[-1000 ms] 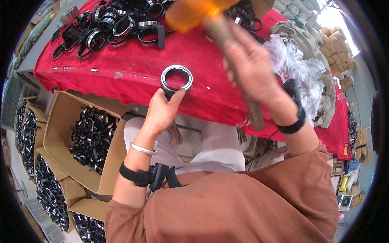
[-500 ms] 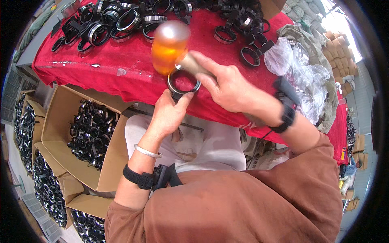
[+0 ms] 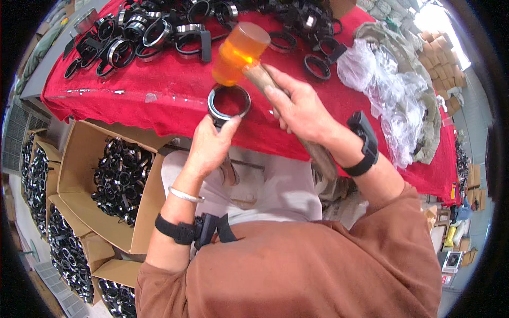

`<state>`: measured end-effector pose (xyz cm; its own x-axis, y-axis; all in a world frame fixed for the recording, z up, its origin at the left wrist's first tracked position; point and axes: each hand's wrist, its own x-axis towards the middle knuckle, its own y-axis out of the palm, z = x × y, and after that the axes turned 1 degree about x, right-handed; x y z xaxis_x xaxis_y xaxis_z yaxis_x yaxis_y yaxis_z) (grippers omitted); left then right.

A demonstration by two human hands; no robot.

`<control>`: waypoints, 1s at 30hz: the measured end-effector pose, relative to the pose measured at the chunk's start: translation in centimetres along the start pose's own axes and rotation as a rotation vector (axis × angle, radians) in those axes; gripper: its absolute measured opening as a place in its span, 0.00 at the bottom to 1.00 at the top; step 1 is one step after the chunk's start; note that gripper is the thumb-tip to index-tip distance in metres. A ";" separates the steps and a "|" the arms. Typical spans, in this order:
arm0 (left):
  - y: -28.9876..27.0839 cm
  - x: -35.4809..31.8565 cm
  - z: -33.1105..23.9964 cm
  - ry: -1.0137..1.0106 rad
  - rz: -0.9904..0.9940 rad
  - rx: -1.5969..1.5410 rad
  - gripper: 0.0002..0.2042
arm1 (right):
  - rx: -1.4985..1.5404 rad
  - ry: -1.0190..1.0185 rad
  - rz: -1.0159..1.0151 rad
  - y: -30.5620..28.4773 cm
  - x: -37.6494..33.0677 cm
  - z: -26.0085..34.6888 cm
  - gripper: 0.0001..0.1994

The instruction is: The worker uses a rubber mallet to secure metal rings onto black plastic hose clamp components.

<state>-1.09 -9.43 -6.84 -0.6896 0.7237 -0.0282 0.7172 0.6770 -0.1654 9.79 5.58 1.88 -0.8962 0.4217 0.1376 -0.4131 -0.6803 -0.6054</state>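
Observation:
My left hand [image 3: 209,146] is closed on the near side of a black clamp ring [image 3: 245,100] with a shiny metal inner band. The thumb lies on its near rim, while most of the other fingers are hidden. Wrapped round the wooden handle [image 3: 321,159] of a mallet, my right hand [image 3: 302,108] holds it over the red cloth. The mallet's translucent orange head [image 3: 241,50] is tilted, its lower face at the ring's far rim; I cannot tell whether they touch.
Similar black rings [image 3: 122,53] are heaped along the far side of the red-covered table [image 3: 175,106]. Clear plastic bags [image 3: 397,106] lie at the right. On the left, an open cardboard box [image 3: 79,175] holds many rings, with more filled boxes around it.
The mallet head has turned to lean more to the right, and its handle now slopes down past my right hand. My left hand keeps its grip on the ring. The view has shifted slightly.

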 end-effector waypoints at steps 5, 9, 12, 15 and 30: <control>-0.3 -0.4 0.0 -0.089 -0.004 0.009 0.18 | 0.309 0.044 -0.169 -1.8 -3.0 3.8 0.24; 0.1 0.0 -0.3 -0.138 0.010 0.042 0.18 | 0.145 0.048 -0.165 2.4 -7.0 -2.3 0.24; -0.2 0.1 -0.3 -0.096 -0.010 0.014 0.18 | 0.055 0.047 -0.157 1.9 -6.4 -1.6 0.24; -0.1 0.1 -0.4 -0.084 -0.019 -0.005 0.18 | 0.253 0.079 -0.187 0.7 -6.9 0.0 0.25; -12.6 -4.9 1.6 -0.128 -0.364 -0.011 0.14 | 0.485 0.313 -0.148 -4.0 -10.1 -2.0 0.25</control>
<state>-6.96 -21.73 -6.18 -0.9058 0.4135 -0.0922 0.4236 0.8884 -0.1770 20.81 5.29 1.34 -0.7633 0.6398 -0.0892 -0.6230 -0.7656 -0.1600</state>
